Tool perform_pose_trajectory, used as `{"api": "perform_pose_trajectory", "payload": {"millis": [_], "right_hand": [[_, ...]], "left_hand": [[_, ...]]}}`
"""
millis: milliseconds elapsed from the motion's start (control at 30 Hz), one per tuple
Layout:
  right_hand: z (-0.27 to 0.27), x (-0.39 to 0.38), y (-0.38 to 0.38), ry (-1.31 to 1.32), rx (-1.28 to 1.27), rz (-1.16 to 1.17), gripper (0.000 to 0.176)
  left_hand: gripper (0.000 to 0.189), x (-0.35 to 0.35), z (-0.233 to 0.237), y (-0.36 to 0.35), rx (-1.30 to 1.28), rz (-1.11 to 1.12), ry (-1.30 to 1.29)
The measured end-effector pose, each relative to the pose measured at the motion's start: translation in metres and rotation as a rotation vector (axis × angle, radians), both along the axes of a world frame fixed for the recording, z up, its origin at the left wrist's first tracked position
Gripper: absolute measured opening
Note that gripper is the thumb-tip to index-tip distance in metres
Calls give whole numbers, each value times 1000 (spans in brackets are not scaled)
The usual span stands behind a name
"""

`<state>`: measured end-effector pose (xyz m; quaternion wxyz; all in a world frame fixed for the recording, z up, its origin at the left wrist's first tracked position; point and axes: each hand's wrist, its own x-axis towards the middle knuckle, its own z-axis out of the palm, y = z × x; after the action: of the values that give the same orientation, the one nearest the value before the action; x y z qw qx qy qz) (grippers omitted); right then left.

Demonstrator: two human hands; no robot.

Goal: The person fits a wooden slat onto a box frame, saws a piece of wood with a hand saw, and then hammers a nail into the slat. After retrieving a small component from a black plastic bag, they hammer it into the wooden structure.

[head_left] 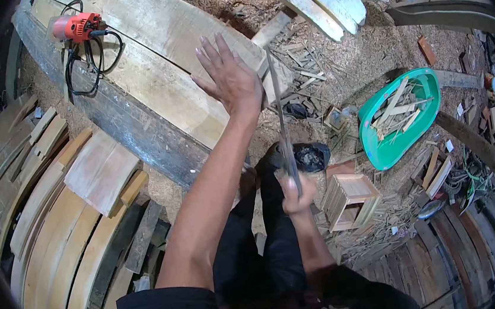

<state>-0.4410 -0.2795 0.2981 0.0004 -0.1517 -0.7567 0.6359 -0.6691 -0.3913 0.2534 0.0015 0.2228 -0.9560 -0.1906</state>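
Note:
My left hand [227,76] lies flat on a pale wooden plank [157,23], near its right end, with fingers stretched out. The plank rests on a dark, worn bench board [138,132]. My right hand [299,194] is closed around the near end of a handsaw [281,109]. Its long blade appears edge-on and slightly blurred, running forward from my fist. The blade's far part is right at the plank's end, just right of my left hand. The saw's handle is mostly hidden by my fingers.
A red trim router [77,28] with a coiled black cord sits on the planks at left. At right, a green plastic tub [368,137] holds wood scraps. A small wooden box frame [347,201] stands below it. Sawdust and offcuts cover the floor; stacked boards [60,250] lie at left.

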Motion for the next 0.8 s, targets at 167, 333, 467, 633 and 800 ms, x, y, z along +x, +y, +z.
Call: {"api": "perform_pose_trajectory", "payload": {"millis": [167, 333, 467, 633, 800], "right_hand": [[-39, -62, -1, -24, -90, -18, 38], [-15, -6, 1, 92, -87, -45, 36], [-25, -75, -2, 25, 7, 18, 37], [-21, -7, 6, 123, -37, -6, 37], [-33, -75, -1, -82, -103, -4, 32]], "left_hand": [[57, -2, 2, -1, -2, -14, 37], [56, -2, 1, -3, -1, -24, 37], [56, 3, 4, 1, 5, -25, 27], [50, 1, -2, -1, 7, -16, 105], [51, 3, -3, -1, -21, -28, 117]]}}
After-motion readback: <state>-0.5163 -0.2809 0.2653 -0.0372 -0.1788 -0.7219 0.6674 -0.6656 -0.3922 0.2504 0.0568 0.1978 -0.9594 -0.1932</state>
